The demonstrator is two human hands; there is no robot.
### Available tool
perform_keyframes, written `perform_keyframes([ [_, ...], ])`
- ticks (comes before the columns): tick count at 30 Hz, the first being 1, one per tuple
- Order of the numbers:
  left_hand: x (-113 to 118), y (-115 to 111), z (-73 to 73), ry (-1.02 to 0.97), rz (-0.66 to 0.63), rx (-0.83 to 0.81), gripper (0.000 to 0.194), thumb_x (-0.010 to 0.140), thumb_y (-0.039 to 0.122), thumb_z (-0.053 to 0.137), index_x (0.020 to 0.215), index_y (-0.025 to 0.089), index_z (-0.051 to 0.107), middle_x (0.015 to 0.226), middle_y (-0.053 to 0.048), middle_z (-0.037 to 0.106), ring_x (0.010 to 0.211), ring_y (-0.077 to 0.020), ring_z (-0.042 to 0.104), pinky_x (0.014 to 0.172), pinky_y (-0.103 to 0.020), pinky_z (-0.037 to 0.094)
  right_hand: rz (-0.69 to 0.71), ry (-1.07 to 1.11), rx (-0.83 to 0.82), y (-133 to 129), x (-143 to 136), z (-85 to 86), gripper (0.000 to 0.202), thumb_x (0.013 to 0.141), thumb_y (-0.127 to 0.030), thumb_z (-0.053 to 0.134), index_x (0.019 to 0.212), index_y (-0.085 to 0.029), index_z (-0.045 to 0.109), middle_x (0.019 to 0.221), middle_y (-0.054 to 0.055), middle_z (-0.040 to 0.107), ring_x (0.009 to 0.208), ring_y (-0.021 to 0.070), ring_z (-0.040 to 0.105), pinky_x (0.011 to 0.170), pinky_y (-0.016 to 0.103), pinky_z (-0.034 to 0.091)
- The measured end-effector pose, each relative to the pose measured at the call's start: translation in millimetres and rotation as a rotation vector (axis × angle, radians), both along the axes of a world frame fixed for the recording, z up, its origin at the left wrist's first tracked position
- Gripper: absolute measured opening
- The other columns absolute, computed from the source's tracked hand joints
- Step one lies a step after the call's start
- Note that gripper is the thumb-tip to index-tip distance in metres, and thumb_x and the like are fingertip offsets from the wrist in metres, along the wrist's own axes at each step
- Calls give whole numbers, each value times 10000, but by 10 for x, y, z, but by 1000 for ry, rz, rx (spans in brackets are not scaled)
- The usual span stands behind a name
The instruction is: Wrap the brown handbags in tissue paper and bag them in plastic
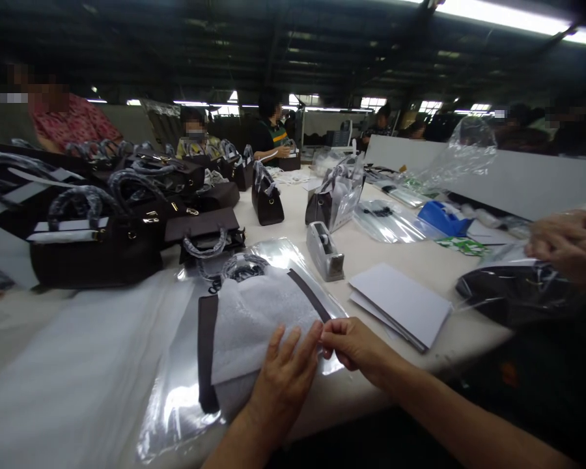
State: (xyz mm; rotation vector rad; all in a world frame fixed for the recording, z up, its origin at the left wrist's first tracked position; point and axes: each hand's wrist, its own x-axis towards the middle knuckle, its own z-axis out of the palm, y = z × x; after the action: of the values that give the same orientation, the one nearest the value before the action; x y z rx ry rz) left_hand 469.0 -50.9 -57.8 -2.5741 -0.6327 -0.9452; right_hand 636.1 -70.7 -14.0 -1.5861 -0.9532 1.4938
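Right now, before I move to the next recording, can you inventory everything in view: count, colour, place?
White sheet: 1, white, over the front bag
Front bag: 1, dark brown, front centre
Clear plastic: 1, transparent, under front bag
Other bags: many, dark, left and mid-table
Sheeting: layers uncounted, whitish, front left
Tape dispenser: 1, grey, centre
Flat papers: several, white, right of centre
Blue object: 1, blue, right
Table: 1, whitish, beneath
Co-worker's hands: 2, bare, far right
People: several, mixed clothing, background
Left grip: 1, bare, on white sheet
Right grip: 1, bare, pinching at front bag's right edge
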Motion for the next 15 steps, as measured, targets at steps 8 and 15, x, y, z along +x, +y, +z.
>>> perform_keyframes([
  [8, 57, 22, -39, 17, 56, -112, 278, 909, 175, 335, 1011, 210, 591, 1201, -30, 582, 1052, -203, 534, 959, -434, 350, -48, -46, -20, -48, -74, 52, 114, 656, -249, 591, 627, -146, 552, 509, -28, 553, 334, 31, 366, 325, 169, 203],
  [15, 53, 28, -18, 14, 19, -133, 228, 898, 170, 379, 926, 192, 605, 1199, -32, 585, 1049, -204, 533, 975, -434, 318, -237, 21, -13, -247, -140, -37, 313, 640, -249, 606, 901, -182, 446, 588, -46, 583, 353, 57, 413, 315, 166, 264],
])
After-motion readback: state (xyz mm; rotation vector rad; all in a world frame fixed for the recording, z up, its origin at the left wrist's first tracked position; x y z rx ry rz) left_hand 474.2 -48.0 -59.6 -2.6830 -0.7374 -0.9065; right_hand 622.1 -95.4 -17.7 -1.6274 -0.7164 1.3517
